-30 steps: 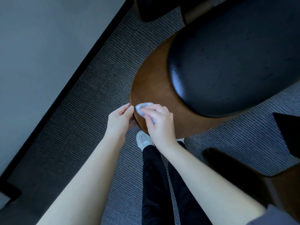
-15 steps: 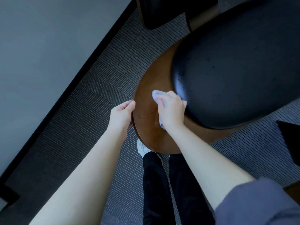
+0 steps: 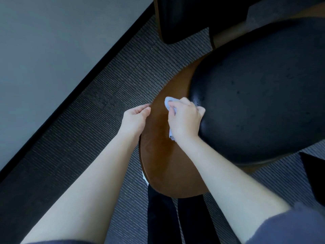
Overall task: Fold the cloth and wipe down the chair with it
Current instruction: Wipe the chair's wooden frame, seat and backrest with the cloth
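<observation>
Cloth (image 3: pixel 168 100) folded, bunched in right hand (image 3: pixel 184 120), wiping chair (image 3: pixel 163 164) wood; left hand (image 3: pixel 135 118) grips its edge; cushion (image 3: pixel 255 103) probably left.

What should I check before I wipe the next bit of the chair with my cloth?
1. The cloth is gripped in the right hand: ok.
2. The cloth is touching the wooden seat: ok.
3. The cloth is folded neatly: cannot tell, the hand covers most of it.
4. The left hand is at the seat's edge: ok; whether it grips the edge: cannot tell.
5. The black cushion has been wiped: cannot tell.
</observation>
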